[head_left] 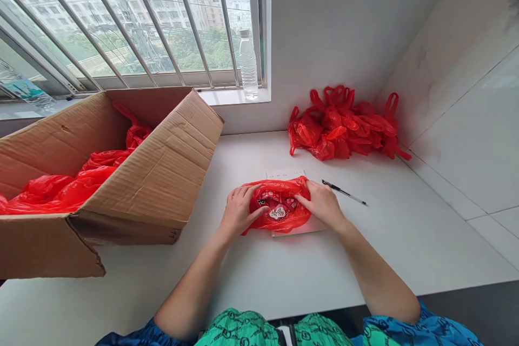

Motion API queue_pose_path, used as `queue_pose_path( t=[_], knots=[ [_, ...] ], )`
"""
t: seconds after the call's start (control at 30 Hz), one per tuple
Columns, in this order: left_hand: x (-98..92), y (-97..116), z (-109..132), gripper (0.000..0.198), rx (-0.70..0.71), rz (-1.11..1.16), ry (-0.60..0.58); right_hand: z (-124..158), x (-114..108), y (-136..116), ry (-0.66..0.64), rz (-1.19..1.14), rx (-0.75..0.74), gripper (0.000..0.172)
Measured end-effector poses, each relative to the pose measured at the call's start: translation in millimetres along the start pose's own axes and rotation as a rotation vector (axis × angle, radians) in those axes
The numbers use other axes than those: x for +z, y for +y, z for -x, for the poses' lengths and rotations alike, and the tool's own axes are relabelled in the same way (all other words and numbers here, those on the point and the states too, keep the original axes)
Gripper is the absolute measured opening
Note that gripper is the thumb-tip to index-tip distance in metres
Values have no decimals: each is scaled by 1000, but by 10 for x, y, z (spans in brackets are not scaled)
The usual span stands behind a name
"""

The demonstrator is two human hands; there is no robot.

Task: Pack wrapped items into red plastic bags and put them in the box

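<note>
A red plastic bag (298, 222) lies in front of me with its mouth spread wide. Inside it show small red wrapped packets (278, 212) with white lettering; their exact kind is too small to tell. My left hand (240, 206) grips the bag's left edge, thumb inside the mouth and fingers on the rim. On the opposite side, my right hand (322, 203) holds the right edge in the same way. Beneath the bag, a pale notebook or sheet (302, 231) sticks out. A black pen (344, 192) rests on the table just right of my right hand.
An open cardboard box (162, 173) with red plastic bags (52, 192) in it stands at the left. Several red tied bags (343, 127) are heaped against the back wall. A clear bottle (248, 67) stands on the windowsill, and another bottle (26, 89) lies at far left.
</note>
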State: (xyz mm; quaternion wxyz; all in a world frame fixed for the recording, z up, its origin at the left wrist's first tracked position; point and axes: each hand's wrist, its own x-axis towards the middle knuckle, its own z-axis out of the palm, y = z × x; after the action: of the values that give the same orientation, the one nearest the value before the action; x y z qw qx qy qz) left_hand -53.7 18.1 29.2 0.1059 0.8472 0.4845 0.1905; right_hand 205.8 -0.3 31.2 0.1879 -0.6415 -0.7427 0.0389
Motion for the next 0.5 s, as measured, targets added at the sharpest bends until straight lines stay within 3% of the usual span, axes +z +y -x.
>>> queue_pose_path(
  t=[0.13, 0.23, 0.4, 0.5],
  knots=[
    [-134, 9, 7, 30, -43, -46, 85, -14, -41, 39, 106, -73, 10, 19],
    [-192, 11, 18, 13, -69, -82, 42, -20, -40, 43, 170, -96, -3, 23],
    [-174, -9, 32, 13, -136, -40, -84, -6, 26, 27, 129, -72, -56, 17],
    [-166, -22, 29, 19, -125, -56, -28, -1, 31, 23, 107, -66, -62, 19]
  ],
)
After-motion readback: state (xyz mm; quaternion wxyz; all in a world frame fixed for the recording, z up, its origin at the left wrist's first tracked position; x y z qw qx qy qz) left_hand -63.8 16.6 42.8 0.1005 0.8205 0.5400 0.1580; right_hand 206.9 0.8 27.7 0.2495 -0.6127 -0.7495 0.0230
